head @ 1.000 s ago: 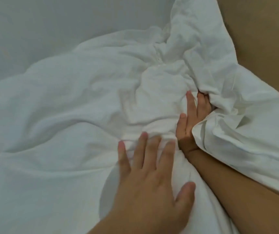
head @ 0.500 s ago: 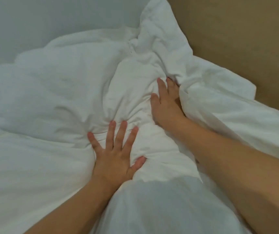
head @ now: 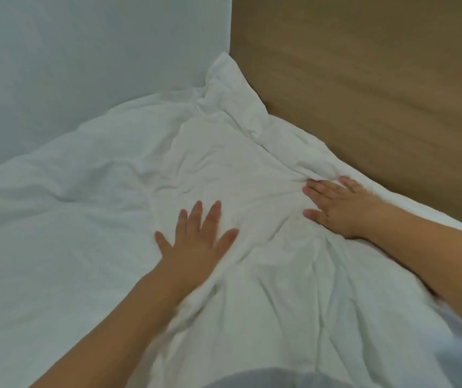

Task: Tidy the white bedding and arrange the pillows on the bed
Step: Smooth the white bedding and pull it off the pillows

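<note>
A pale blue-grey wall [head: 84, 65] is standing along the far left side of the bed, and a wooden headboard panel [head: 378, 93] is meeting it at a corner in the upper middle of the view. Both are hemming the bedding in on two sides, so the fabric is bunching up against them. At the bottom edge a patch of light-coloured clothing [head: 252, 379] is showing, blurred.

The white bedding [head: 238, 169] is lying over the whole bed surface, from the near edge up into that corner. A raised, crumpled ridge of it is running from the bottom centre up towards the corner, where a peaked fold [head: 224, 71] is poking up against the wall and the panel. To the left the fabric is lying flatter and smoother; to the right a narrow strip is lying along the base of the headboard.

The left hand [head: 196, 242] is lying flat on the bedding near the middle, palm down, fingers straight and spread, thumb out to the right, gripping nothing. The right hand [head: 336, 208] is lying palm down on the bedding to the right, close to the headboard, fingers extended and pointing left, fingertips pressing into a fold; it is holding nothing that can be seen. The two hands are apart, with wrinkled fabric between them. Both forearms are bare and slightly blurred.
</note>
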`<state>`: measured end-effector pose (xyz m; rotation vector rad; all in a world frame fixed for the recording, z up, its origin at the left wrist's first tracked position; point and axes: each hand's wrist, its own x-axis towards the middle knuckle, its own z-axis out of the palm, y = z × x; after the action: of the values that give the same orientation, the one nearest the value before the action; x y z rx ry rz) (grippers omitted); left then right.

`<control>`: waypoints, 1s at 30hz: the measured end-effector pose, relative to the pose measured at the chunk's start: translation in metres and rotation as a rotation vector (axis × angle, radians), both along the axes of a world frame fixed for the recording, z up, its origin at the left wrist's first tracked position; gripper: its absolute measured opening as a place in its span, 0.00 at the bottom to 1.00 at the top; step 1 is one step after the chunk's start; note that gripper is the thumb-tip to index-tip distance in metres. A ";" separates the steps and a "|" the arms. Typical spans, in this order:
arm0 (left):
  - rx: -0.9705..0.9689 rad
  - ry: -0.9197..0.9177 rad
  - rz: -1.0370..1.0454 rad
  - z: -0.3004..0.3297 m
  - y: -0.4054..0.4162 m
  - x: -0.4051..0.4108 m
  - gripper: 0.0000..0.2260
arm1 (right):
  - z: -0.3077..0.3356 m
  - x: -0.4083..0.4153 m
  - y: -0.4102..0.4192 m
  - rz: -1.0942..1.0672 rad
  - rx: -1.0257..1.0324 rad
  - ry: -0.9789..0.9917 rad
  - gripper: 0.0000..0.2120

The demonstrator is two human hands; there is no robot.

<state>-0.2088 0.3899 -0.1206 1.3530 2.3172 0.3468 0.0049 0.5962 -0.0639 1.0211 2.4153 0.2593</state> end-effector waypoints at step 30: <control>0.310 -0.044 -0.294 0.130 -0.132 0.166 0.31 | 0.204 0.099 -0.133 -0.143 0.229 0.264 0.06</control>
<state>-0.0425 0.2574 0.0094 1.7856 2.0481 0.6520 0.1044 0.4630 0.1397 1.4025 2.5721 0.3787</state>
